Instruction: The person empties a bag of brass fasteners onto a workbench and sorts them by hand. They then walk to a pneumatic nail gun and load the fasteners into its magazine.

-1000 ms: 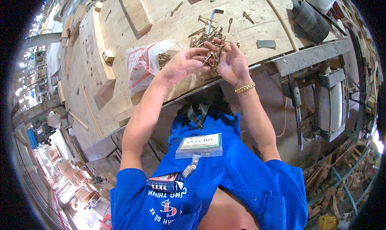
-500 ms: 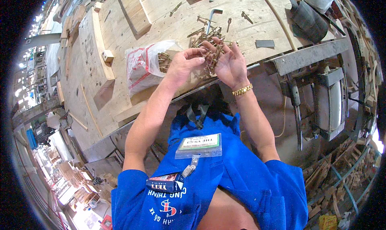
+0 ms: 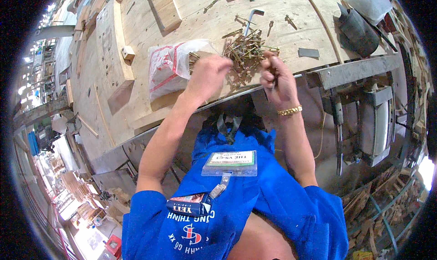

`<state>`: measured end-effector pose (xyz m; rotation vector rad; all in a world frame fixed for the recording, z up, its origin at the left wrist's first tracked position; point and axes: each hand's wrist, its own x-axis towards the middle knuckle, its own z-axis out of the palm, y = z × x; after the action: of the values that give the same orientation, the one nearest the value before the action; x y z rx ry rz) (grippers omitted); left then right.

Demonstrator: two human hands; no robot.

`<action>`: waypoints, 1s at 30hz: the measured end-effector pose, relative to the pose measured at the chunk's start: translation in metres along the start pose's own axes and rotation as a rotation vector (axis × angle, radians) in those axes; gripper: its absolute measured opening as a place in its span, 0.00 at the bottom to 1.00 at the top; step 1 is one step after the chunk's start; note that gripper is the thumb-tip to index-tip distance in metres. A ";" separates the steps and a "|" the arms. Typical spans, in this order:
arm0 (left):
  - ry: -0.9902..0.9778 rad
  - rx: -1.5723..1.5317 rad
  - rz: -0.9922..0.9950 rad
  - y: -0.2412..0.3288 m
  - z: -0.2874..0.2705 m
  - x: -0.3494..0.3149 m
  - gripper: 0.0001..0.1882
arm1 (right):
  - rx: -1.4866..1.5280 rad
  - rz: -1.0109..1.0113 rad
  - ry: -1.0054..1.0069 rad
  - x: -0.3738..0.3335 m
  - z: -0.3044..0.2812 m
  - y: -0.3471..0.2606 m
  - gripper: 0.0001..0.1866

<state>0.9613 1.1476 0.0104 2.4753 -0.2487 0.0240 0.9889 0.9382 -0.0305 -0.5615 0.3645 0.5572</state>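
Note:
A heap of brass-coloured screws (image 3: 246, 50) lies near the front edge of the wooden workbench, with an L-shaped hex key (image 3: 253, 21) resting at its far side. My right hand (image 3: 280, 80) is just right of the heap, its fingers curled round what look like a few screws, mostly hidden by them. My left hand (image 3: 210, 75) hovers at the heap's left side, in front of the mouth of a clear plastic bag (image 3: 165, 71) with red print. More screws show inside that bag. Motion blurs the left fingers, so their grip is unclear.
Several loose screws lie beyond the heap, near a small dark grey rectangle (image 3: 308, 53). Wooden boards (image 3: 163, 7) lie at the far left and a notched wood piece (image 3: 119, 55) left of the bag. A metal bar (image 3: 359, 71) projects along the bench's right front.
My hands have moved apart. The right hand has gone from open, palm up, to closed and shifted right; the left has turned over, knuckles up, left of the screw heap.

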 end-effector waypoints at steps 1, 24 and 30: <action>-0.103 0.100 0.072 -0.014 0.008 -0.013 0.11 | 0.064 -0.004 -0.031 -0.004 0.001 -0.005 0.13; -0.232 -0.749 -0.565 0.003 0.002 0.000 0.12 | 0.060 0.034 0.119 -0.026 -0.025 0.004 0.15; -0.160 -0.100 -0.243 0.018 0.012 -0.006 0.10 | -0.207 0.211 0.026 -0.031 0.006 0.022 0.15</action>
<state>0.9512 1.1277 0.0116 2.3934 -0.0143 -0.2825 0.9528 0.9452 -0.0196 -0.7348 0.3958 0.7976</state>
